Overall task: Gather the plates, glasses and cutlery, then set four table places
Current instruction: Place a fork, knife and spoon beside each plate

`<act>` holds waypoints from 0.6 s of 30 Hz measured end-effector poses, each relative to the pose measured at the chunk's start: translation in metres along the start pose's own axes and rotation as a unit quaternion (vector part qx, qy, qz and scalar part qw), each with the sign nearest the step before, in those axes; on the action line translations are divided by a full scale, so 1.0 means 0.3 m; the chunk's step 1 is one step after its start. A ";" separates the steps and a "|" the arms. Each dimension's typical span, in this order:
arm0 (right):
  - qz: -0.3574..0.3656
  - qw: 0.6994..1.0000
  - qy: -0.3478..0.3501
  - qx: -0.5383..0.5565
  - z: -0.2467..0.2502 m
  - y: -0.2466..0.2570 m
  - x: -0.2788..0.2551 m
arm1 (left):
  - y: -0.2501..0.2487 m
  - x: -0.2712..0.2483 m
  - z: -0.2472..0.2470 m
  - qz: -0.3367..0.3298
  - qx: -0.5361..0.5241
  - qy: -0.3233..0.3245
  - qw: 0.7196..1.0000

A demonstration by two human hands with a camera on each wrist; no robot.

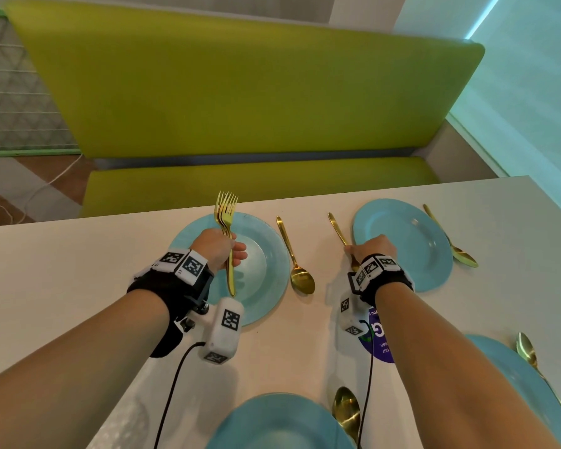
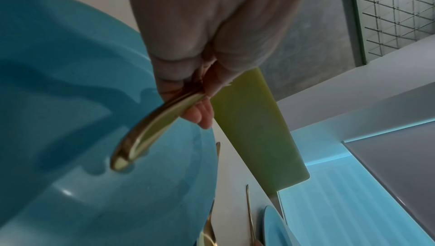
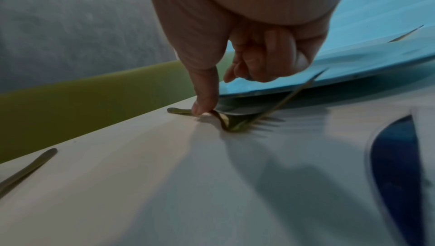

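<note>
My left hand (image 1: pixel 219 249) grips a bundle of gold forks (image 1: pixel 226 215) upright over the far-left blue plate (image 1: pixel 266 254), tines pointing away. The left wrist view shows their handles (image 2: pixel 150 131) sticking out below my curled fingers (image 2: pixel 200 116), above that plate (image 2: pixel 70 101). My right hand (image 1: pixel 371 249) is down on the table beside the far-right blue plate (image 1: pixel 408 244). Its thumb (image 3: pixel 204 101) presses on the handle of a single gold fork (image 3: pixel 226 121) lying flat on the table, while the other fingers curl above it without touching. That fork (image 1: pixel 337 230) lies left of the plate.
One gold spoon (image 1: pixel 293 254) lies right of the far-left plate, another (image 1: pixel 450 241) right of the far-right plate. Two more blue plates (image 1: pixel 279 422) (image 1: pixel 525 384) sit at the near edge, each with a spoon (image 1: pixel 347 413) (image 1: pixel 531 358). A purple sticker (image 1: pixel 381 338) marks the white table (image 1: pixel 62 270). A green bench (image 1: pixel 240 92) stands beyond.
</note>
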State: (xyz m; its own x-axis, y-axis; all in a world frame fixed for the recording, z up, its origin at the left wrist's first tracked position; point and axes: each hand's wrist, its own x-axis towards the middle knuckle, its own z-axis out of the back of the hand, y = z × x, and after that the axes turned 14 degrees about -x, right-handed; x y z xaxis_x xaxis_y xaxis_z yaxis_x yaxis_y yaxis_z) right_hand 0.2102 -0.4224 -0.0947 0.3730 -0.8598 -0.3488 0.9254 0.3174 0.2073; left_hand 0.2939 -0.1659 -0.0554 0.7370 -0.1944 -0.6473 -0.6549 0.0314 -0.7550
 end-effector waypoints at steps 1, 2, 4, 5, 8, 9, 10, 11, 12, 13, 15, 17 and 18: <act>-0.001 1.000 0.001 0.003 0.001 -0.003 0.001 | 0.000 0.000 -0.003 0.000 0.001 -0.001 1.000; -0.003 1.000 0.002 0.006 0.003 -0.005 0.001 | 0.001 0.000 -0.005 -0.001 0.003 -0.001 1.000; -0.004 1.000 0.003 0.011 0.006 -0.009 0.003 | 0.003 -0.002 -0.008 0.000 0.005 0.000 1.000; -0.004 1.000 0.003 0.013 0.007 -0.011 0.005 | 0.004 -0.004 -0.009 0.000 0.005 0.000 1.000; -0.003 1.000 0.005 0.015 0.008 -0.014 0.007 | 0.012 -0.004 -0.014 0.000 0.007 0.003 1.000; -0.002 1.000 0.005 0.016 0.007 -0.015 0.009 | 0.014 -0.005 -0.017 0.000 0.007 0.003 1.000; -0.001 1.000 0.005 0.016 0.006 -0.016 0.010 | 0.015 -0.006 -0.019 0.000 0.007 0.002 1.000; -0.001 1.000 0.004 0.016 0.005 -0.016 0.011 | 0.016 -0.008 -0.022 0.000 0.008 0.002 1.000; -0.002 1.000 0.004 0.017 0.004 -0.016 0.013 | 0.017 -0.007 -0.025 0.000 0.009 0.002 1.000; -0.003 1.000 0.004 0.019 0.004 -0.017 0.014 | 0.018 -0.008 -0.028 -0.001 0.011 0.003 1.000; -0.003 1.000 0.004 0.023 0.003 -0.019 0.016 | 0.019 -0.009 -0.034 -0.003 0.013 0.004 1.000; 0.000 1.000 0.002 0.025 0.005 -0.023 0.019 | 0.020 -0.009 -0.037 -0.005 0.012 0.004 1.000; 0.003 1.000 0.002 0.024 0.005 -0.026 0.019 | 0.022 -0.008 -0.037 -0.008 0.011 0.003 1.000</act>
State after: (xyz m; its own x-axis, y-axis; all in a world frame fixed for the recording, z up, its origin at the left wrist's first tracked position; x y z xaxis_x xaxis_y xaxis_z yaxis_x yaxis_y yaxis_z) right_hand 0.2050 -0.4302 -0.0969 0.3781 -0.8568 -0.3506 0.9191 0.3018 0.2535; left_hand 0.2858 -0.1760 -0.0577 0.7459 -0.2013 -0.6349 -0.6394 0.0505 -0.7672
